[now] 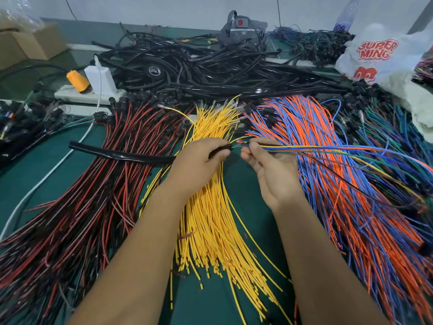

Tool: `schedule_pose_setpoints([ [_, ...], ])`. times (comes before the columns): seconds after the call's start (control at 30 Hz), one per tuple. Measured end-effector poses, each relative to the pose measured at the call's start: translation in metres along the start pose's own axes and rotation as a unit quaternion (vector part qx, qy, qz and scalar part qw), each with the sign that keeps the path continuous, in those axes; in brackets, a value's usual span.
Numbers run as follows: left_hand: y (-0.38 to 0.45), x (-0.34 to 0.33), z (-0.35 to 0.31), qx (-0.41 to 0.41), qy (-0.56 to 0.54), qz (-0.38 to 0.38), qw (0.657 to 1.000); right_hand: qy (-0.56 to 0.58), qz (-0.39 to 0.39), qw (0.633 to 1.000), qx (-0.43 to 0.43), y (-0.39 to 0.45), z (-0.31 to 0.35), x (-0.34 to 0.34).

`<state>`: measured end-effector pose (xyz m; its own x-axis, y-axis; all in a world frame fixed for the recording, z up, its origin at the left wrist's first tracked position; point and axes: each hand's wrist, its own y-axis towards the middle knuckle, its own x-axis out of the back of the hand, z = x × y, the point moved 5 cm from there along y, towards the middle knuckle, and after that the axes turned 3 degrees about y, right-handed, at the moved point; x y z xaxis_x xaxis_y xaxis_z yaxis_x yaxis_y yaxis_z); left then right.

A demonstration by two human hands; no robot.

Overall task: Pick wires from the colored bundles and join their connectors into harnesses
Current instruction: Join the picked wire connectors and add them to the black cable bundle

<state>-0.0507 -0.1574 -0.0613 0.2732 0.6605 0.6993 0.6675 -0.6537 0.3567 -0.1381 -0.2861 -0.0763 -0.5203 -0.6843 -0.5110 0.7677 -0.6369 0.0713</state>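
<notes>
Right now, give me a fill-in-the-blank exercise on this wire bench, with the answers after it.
1. The bundle lying directly under both forearms is colored ____.
2. The left hand grips the end of a black ____ that runs off to the left across the red-and-black wires.
3. The right hand pinches a thin group of mixed-color wires that trail off to the ____.
4. The printed plastic bag sits at the far ____ of the table.

Answers: yellow; sleeve; right; right

Mixed-colour wires [304, 150] above fanned yellow bundle [210, 219], orange-blue bundle [339, 184]
</notes>
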Motion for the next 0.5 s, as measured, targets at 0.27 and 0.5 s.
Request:
schedule_pose_setpoints([
  [0.27, -0.003, 0.007, -0.006, 0.062, -0.178, -0.025, 0.982, 0.013, 0.025, 0.999, -0.018, 0.000, -0.002, -0.001],
  [0.5, -0.002, 0.012, -0.007, 0.094, -0.251, 0.007, 0.963, -0.013, 0.050, 0.998, -0.043, -0.001, -0.004, 0.000],
])
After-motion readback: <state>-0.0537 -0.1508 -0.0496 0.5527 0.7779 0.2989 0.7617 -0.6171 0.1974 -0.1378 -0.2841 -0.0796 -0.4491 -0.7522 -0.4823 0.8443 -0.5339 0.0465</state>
